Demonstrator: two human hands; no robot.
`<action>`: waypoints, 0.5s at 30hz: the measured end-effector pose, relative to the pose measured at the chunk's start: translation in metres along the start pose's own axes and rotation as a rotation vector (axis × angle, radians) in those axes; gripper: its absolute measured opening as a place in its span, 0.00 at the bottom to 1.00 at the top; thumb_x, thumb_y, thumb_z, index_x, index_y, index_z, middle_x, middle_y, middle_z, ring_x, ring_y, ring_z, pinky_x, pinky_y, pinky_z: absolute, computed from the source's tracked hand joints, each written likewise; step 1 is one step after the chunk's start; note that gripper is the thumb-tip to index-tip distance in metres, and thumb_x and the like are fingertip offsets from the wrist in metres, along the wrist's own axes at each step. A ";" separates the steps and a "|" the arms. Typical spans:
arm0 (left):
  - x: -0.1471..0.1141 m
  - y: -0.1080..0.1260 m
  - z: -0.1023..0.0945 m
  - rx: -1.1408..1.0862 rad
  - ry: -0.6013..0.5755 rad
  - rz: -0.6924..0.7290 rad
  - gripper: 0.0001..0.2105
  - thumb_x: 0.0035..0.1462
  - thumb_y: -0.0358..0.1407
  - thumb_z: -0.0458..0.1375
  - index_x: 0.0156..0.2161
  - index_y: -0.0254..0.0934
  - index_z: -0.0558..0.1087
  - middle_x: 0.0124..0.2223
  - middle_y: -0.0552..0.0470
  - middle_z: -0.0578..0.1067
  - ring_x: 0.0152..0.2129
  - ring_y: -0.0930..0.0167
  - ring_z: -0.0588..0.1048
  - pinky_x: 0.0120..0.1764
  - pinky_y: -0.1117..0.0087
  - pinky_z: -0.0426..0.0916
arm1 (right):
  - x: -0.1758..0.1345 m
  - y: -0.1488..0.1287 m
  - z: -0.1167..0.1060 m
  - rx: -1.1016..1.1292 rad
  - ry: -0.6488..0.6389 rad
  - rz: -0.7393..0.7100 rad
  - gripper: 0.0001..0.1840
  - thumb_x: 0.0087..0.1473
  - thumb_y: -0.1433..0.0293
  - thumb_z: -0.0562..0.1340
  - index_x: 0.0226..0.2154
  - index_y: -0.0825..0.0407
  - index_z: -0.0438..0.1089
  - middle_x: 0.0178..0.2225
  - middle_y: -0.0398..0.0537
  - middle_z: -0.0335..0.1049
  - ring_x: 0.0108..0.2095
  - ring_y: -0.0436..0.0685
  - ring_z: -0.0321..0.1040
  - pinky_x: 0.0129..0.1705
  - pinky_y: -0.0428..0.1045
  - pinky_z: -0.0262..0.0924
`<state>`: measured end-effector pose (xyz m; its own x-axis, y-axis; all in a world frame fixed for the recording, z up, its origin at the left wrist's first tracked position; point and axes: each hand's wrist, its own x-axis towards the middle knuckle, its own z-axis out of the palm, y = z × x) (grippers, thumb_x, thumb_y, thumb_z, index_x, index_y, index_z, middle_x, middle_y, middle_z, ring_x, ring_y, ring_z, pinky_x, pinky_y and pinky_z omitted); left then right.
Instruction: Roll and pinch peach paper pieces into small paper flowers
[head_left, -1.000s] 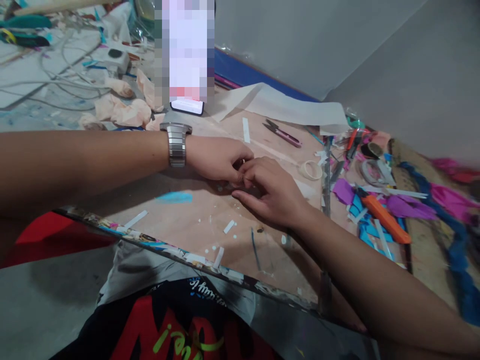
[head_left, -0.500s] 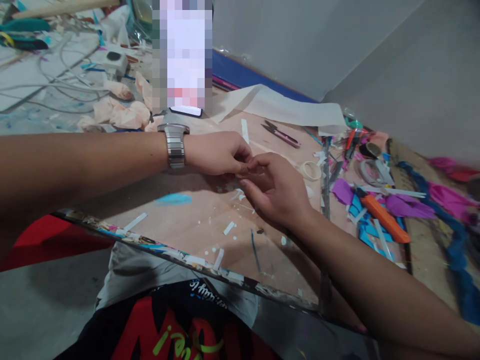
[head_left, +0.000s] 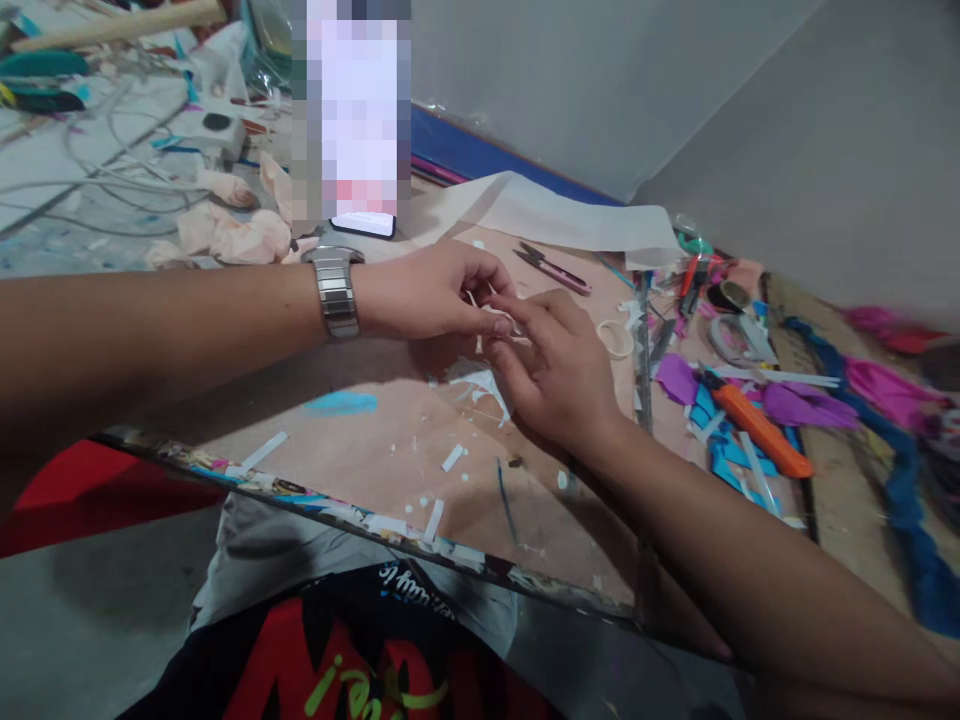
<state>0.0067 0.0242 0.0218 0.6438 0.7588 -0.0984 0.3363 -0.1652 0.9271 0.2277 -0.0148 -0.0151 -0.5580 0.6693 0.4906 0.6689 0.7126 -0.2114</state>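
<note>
My left hand, with a metal watch on its wrist, is over the middle of the board with thumb and fingers closed in a pinch. A small white strip, apparently paper, shows between its fingertips. My right hand meets it from the right, its fingertips at the same strip and touching the left thumb. Its thumb and index finger are closed round that spot, and the fingers partly hide the piece. Below the hands lies the brown work board, with white scraps and a blue paint smear.
Thread snips and a cream ring lie beyond my right hand. A phone stands at the back, near a white paper sheet. An orange cutter lies right among coloured scraps; peach crumpled pieces lie left.
Both hands stay together, but their fingers have shifted and the small white strip now shows between them. My left thumb is stretched further right. The whole view has moved slightly.
</note>
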 end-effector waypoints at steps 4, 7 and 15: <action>0.001 -0.003 0.000 -0.129 -0.028 -0.008 0.21 0.55 0.40 0.66 0.51 0.34 0.69 0.43 0.48 0.80 0.38 0.70 0.79 0.42 0.71 0.70 | 0.001 0.001 0.001 0.030 -0.015 -0.017 0.25 0.63 0.65 0.62 0.61 0.50 0.70 0.52 0.54 0.71 0.54 0.58 0.69 0.54 0.56 0.67; 0.000 -0.004 -0.001 -0.197 -0.117 -0.087 0.23 0.56 0.41 0.66 0.53 0.37 0.65 0.40 0.50 0.80 0.34 0.71 0.78 0.41 0.70 0.69 | 0.002 0.003 0.002 0.026 0.002 -0.067 0.20 0.63 0.67 0.62 0.57 0.49 0.72 0.51 0.52 0.71 0.52 0.57 0.69 0.51 0.55 0.66; 0.000 -0.004 -0.005 -0.138 -0.259 -0.131 0.29 0.48 0.42 0.69 0.53 0.39 0.64 0.44 0.49 0.80 0.39 0.69 0.78 0.40 0.72 0.67 | 0.003 0.003 0.004 0.076 -0.049 -0.211 0.14 0.65 0.69 0.59 0.52 0.48 0.74 0.47 0.47 0.72 0.48 0.52 0.67 0.50 0.51 0.60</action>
<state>0.0019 0.0280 0.0197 0.7606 0.5798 -0.2921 0.3429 0.0233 0.9391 0.2259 -0.0102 -0.0178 -0.7059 0.5122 0.4893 0.4973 0.8502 -0.1726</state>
